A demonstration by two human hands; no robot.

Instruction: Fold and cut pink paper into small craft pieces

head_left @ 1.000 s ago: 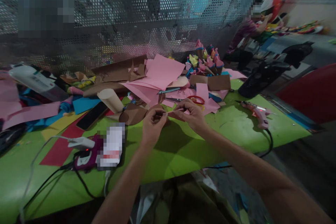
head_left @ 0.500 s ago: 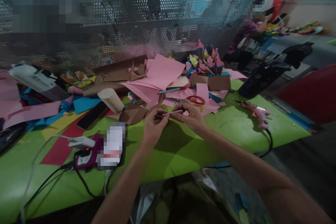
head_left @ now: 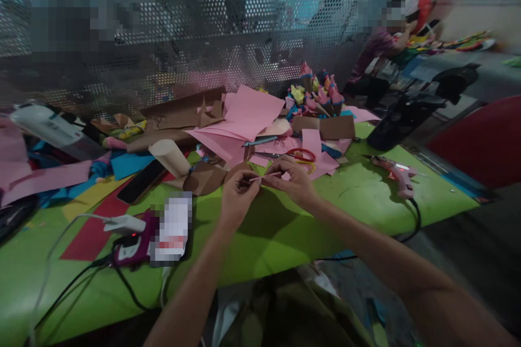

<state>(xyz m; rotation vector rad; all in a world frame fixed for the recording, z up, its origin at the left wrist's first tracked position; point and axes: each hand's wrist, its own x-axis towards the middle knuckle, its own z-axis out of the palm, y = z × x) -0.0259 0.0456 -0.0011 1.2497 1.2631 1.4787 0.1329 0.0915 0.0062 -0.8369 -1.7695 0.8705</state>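
Note:
Between my two hands, just above the green table (head_left: pixel 260 249), is a thin strip of pink paper (head_left: pixel 255 178). My left hand (head_left: pixel 241 191) pinches one end of it between thumb and fingers. At the other end, the fingertips of my right hand (head_left: pixel 293 180) are closed on the same strip. Right behind my right hand lie scissors with red and yellow handles (head_left: pixel 303 155), among pink scraps. Brown paper pieces (head_left: pixel 205 178) rest behind my left hand. My fingers partly cover the strip.
A pink hot glue gun (head_left: pixel 396 172) lies at the right beside a dark bottle (head_left: pixel 401 122). Pink sheets (head_left: pixel 254 113) and paper cones (head_left: pixel 321 92) are piled at the back. On the left are a cardboard tube (head_left: pixel 169 157), a phone (head_left: pixel 140 181) and a purple power strip (head_left: pixel 136 249) with cables.
Both hands keep their pinch on the pink strip, with only a slight shift of the fingers. The whole view has moved a little.

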